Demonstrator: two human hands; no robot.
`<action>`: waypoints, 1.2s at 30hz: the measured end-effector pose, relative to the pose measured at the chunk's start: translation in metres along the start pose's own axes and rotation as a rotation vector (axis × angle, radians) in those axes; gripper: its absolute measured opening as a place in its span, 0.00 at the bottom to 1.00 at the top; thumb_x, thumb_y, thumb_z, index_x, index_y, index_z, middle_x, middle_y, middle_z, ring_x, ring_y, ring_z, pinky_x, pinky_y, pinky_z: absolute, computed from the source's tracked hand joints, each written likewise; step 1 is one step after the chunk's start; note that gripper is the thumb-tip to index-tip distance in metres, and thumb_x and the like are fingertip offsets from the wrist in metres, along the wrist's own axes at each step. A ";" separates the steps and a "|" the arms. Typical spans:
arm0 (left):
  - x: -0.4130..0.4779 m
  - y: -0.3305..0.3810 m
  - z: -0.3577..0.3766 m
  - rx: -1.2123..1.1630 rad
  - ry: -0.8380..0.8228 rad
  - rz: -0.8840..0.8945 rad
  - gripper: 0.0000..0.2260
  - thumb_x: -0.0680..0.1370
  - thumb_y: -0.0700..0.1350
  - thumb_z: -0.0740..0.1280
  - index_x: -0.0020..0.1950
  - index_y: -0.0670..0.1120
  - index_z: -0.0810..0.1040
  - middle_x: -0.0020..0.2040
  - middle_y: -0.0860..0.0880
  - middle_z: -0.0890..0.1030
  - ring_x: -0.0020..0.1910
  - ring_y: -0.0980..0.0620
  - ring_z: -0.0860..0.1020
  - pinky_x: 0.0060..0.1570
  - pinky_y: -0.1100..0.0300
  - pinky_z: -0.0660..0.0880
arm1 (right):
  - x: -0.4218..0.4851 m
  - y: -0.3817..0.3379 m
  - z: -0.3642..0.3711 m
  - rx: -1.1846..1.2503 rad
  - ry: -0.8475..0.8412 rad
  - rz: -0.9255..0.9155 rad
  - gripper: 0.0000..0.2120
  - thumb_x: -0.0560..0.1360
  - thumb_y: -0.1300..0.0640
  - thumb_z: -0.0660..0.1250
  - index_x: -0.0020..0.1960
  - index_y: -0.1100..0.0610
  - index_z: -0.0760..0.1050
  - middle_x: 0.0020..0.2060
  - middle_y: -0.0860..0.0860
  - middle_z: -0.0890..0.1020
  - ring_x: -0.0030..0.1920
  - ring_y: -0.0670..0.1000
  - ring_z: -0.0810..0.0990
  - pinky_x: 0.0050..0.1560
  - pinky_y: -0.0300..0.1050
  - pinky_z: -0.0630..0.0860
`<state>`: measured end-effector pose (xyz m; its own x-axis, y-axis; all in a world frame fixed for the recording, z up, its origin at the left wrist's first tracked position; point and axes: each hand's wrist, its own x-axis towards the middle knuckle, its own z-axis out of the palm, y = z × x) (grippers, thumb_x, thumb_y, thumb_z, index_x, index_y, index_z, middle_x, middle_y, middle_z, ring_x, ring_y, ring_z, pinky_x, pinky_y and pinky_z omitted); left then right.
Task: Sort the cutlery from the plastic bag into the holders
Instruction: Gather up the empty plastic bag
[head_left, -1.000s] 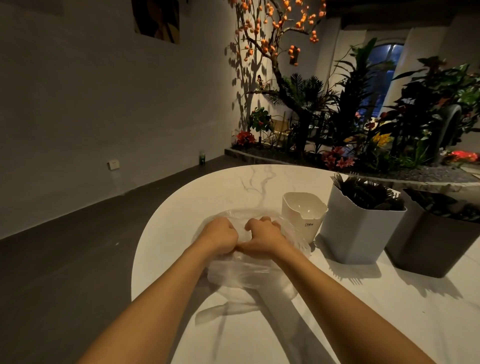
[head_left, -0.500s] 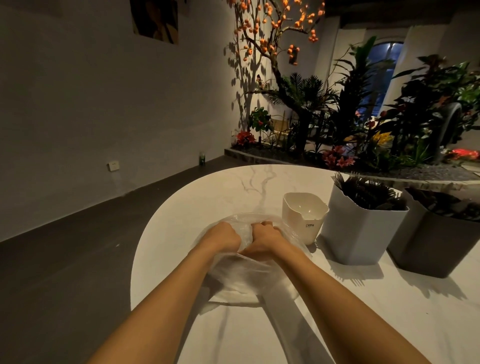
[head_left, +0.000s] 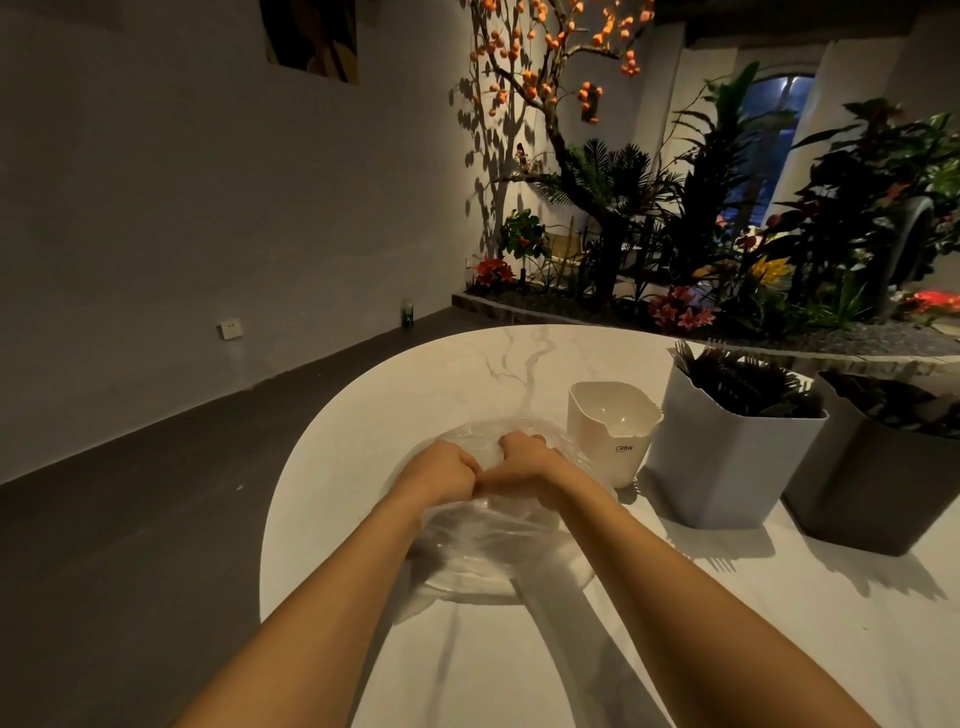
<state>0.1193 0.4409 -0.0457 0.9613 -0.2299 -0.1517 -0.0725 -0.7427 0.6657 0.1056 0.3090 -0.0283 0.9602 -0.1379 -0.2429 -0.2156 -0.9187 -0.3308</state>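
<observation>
– Gripping what, both hands?

– Yep. Left hand (head_left: 441, 467) & right hand (head_left: 524, 467) side by side, knuckles touching, fingers curled into the clear plastic bag (head_left: 483, 545), bunching it. Bag sits on the white marble table (head_left: 363, 441), near its left edge.

– Anything in it?

– Can't tell, too crumpled & dim.

– Holders?

– Three in a row to the right. Small white cup (head_left: 613, 431), just beside the bag, looks empty inside. Next, grey holder (head_left: 727, 467) w/ dark forks (head_left: 748, 379) sticking up. Then dark holder (head_left: 872, 488), dark cutlery in it, type unclear.
</observation>
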 end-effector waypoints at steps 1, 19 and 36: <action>0.000 0.000 0.001 -0.007 0.012 -0.002 0.13 0.74 0.35 0.65 0.46 0.49 0.88 0.47 0.48 0.86 0.49 0.46 0.82 0.55 0.52 0.80 | 0.003 -0.001 0.002 -0.008 0.021 0.021 0.43 0.66 0.38 0.76 0.73 0.58 0.66 0.68 0.59 0.71 0.68 0.59 0.71 0.68 0.55 0.73; 0.009 -0.008 0.011 0.035 0.296 -0.014 0.25 0.81 0.40 0.61 0.79 0.55 0.66 0.75 0.48 0.72 0.70 0.41 0.73 0.68 0.46 0.74 | -0.003 0.002 -0.013 0.027 -0.060 -0.187 0.07 0.72 0.64 0.63 0.48 0.55 0.73 0.44 0.51 0.76 0.45 0.53 0.76 0.37 0.41 0.72; 0.012 -0.016 -0.020 -0.226 0.064 0.135 0.07 0.79 0.41 0.66 0.53 0.44 0.83 0.52 0.47 0.84 0.55 0.46 0.82 0.59 0.52 0.79 | -0.006 0.034 -0.007 0.548 -0.182 -0.318 0.28 0.61 0.64 0.70 0.61 0.56 0.79 0.56 0.57 0.83 0.51 0.52 0.81 0.53 0.49 0.79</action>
<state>0.1377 0.4620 -0.0435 0.9623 -0.2718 -0.0094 -0.1464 -0.5470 0.8243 0.0940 0.2758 -0.0318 0.9571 0.2179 -0.1911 -0.0320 -0.5759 -0.8169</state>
